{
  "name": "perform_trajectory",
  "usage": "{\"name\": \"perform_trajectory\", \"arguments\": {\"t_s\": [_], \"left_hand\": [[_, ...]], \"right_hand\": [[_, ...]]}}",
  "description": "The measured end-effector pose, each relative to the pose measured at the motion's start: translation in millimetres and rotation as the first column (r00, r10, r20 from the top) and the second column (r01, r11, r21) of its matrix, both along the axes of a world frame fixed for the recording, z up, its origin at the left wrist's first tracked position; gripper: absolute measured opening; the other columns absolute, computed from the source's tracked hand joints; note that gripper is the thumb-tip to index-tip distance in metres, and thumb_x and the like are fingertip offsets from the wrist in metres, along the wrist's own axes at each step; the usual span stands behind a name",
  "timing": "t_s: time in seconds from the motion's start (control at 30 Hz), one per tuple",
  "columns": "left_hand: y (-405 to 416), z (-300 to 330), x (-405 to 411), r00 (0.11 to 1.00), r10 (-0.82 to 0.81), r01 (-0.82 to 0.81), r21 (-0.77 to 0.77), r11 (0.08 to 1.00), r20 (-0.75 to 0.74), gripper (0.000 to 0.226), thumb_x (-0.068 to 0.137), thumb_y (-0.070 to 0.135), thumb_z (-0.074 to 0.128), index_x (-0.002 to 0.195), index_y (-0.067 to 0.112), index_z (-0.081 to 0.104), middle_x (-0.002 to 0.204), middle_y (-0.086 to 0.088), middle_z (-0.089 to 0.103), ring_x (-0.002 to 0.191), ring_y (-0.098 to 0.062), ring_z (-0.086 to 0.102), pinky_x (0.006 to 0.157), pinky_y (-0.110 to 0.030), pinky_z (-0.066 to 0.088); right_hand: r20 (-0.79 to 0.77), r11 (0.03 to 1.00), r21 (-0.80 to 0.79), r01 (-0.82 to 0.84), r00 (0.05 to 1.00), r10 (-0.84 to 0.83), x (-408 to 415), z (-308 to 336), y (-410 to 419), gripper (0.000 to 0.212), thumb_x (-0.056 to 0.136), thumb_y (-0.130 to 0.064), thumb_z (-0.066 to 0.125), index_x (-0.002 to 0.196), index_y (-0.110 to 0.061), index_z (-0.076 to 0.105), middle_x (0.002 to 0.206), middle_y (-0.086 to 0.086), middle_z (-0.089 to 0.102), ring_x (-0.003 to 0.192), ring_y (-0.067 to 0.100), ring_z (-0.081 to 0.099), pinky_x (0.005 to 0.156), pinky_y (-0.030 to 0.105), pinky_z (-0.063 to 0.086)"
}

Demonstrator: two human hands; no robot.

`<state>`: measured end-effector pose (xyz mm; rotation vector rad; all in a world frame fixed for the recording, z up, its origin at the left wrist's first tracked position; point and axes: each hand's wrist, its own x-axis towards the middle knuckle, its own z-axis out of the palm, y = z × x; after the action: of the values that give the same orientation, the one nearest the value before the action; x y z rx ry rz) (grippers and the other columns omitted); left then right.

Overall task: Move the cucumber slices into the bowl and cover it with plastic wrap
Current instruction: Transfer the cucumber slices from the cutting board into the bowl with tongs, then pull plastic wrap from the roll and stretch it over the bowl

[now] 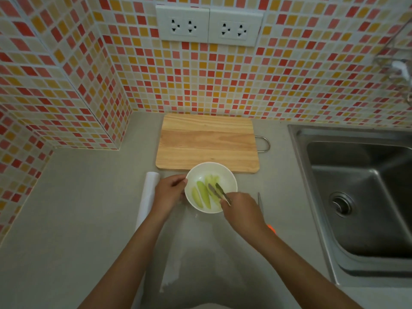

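A white bowl (225,175) stands on the grey counter just in front of the wooden cutting board (207,141). Several long green cucumber slices (203,192) lie inside it. My left hand (170,191) grips the bowl's left rim. My right hand (242,210) holds metal tongs (219,192) whose tips reach into the bowl over the slices. A roll of plastic wrap (148,195) lies on the counter left of my left hand. A pulled-out sheet of wrap (176,253) lies flat in front of the bowl.
A steel sink (361,192) fills the right side. A knife (260,204) with an orange handle lies right of my right hand, partly hidden. The tiled wall with sockets stands behind the board, and it juts out at the left.
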<state>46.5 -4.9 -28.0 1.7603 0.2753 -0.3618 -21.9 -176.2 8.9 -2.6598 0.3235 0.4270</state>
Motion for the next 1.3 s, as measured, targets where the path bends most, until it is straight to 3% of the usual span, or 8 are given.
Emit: {"name": "perform_trajectory", "arguments": {"t_s": [0.1, 0.23, 0.47, 0.73, 0.93, 1.07, 1.2, 1.3], "left_hand": [[0, 0, 1, 1.000, 0.002, -0.002, -0.010, 1.000, -0.002, 0.021, 0.093, 0.008, 0.057, 0.107, 0.007, 0.073, 0.103, -0.016, 0.073, 0.095, -0.031, 0.069, 0.085, -0.046, 0.055], [0, 0, 2, 1.000, 0.001, -0.001, -0.033, 0.999, -0.009, 0.020, 0.093, 0.009, 0.057, 0.106, 0.010, 0.073, 0.101, -0.013, 0.074, 0.097, -0.032, 0.069, 0.087, -0.047, 0.055], [1, -1, 2, 1.000, -0.002, 0.002, -0.053, 0.999, 0.003, 0.019, 0.093, 0.008, 0.057, 0.103, 0.012, 0.074, 0.098, -0.009, 0.075, 0.090, -0.023, 0.070, 0.080, -0.039, 0.056], [0, -3, 6, 1.000, -0.003, 0.003, 0.007, 1.000, 0.008, 0.022, 0.093, 0.009, 0.057, 0.107, 0.009, 0.074, 0.097, -0.006, 0.075, 0.088, -0.019, 0.070, 0.072, -0.026, 0.055], [1, -4, 4, 1.000, -0.013, 0.013, 0.020, 1.000, 0.023, 0.023, 0.095, 0.015, 0.057, 0.111, 0.013, 0.073, 0.101, -0.002, 0.075, 0.092, -0.019, 0.071, 0.081, -0.039, 0.057], [2, -6, -1, 1.000, -0.014, 0.014, 0.016, 1.000, -0.004, 0.023, 0.096, 0.016, 0.055, 0.112, 0.014, 0.072, 0.104, -0.002, 0.074, 0.096, -0.019, 0.070, 0.087, -0.042, 0.057], [-1, -3, -6, 1.000, -0.021, 0.020, -0.005, 1.000, -0.020, 0.027, 0.097, 0.010, 0.052, 0.117, 0.011, 0.069, 0.107, -0.007, 0.073, 0.098, -0.022, 0.069, 0.086, -0.042, 0.058], [-2, 1, -11, 1.000, -0.020, 0.020, 0.021, 1.000, -0.001, 0.028, 0.096, 0.007, 0.051, 0.118, 0.009, 0.069, 0.108, -0.011, 0.073, 0.098, -0.027, 0.069, 0.087, -0.047, 0.057]], "right_hand": [[0.136, 0.996, -0.050, 0.076, 0.988, -0.069, 4, 8, -1, 0.033, 0.091, -0.038, 0.048, 0.107, -0.016, 0.066, 0.098, 0.010, 0.071, 0.093, 0.032, 0.065, 0.072, 0.033, 0.047], [0.363, 0.941, 0.111, 0.319, 0.869, -0.337, 49, 18, -27, 0.025, 0.087, -0.029, 0.054, 0.099, -0.011, 0.067, 0.088, 0.012, 0.071, 0.084, 0.035, 0.064, 0.067, 0.033, 0.045], [0.248, 0.911, -0.129, 0.391, 0.903, -0.352, 158, -22, -61, 0.028, 0.095, -0.024, 0.050, 0.104, -0.004, 0.066, 0.106, 0.014, 0.069, 0.098, 0.030, 0.065, 0.069, 0.031, 0.045], [0.173, 0.893, -0.297, 0.338, 0.939, -0.297, 180, -58, -57, 0.031, 0.095, -0.013, 0.041, 0.114, -0.005, 0.063, 0.122, 0.013, 0.055, 0.110, 0.031, 0.056, 0.083, 0.040, 0.048], [0.217, 0.917, -0.135, 0.374, 0.915, -0.341, 160, -41, -60, 0.053, 0.091, -0.053, 0.046, 0.116, -0.008, 0.057, 0.117, 0.013, 0.057, 0.103, 0.032, 0.061, 0.076, 0.039, 0.048], [0.143, 0.943, 0.172, 0.286, 0.939, -0.311, 100, -33, -59, 0.045, 0.095, -0.046, 0.042, 0.068, -0.013, 0.057, 0.072, 0.009, 0.063, 0.071, 0.029, 0.063, 0.062, 0.033, 0.044], [0.069, 0.877, 0.429, 0.218, 0.960, -0.272, 43, -34, -48, 0.045, 0.097, -0.024, 0.044, 0.063, 0.003, 0.056, 0.055, 0.020, 0.056, 0.042, 0.024, 0.051, 0.052, 0.033, 0.049], [0.118, 0.877, 0.422, 0.229, 0.945, -0.304, 26, -34, -39, 0.040, 0.095, -0.013, 0.043, 0.057, -0.002, 0.050, 0.047, 0.012, 0.048, 0.037, 0.022, 0.048, 0.051, 0.034, 0.048]]}}
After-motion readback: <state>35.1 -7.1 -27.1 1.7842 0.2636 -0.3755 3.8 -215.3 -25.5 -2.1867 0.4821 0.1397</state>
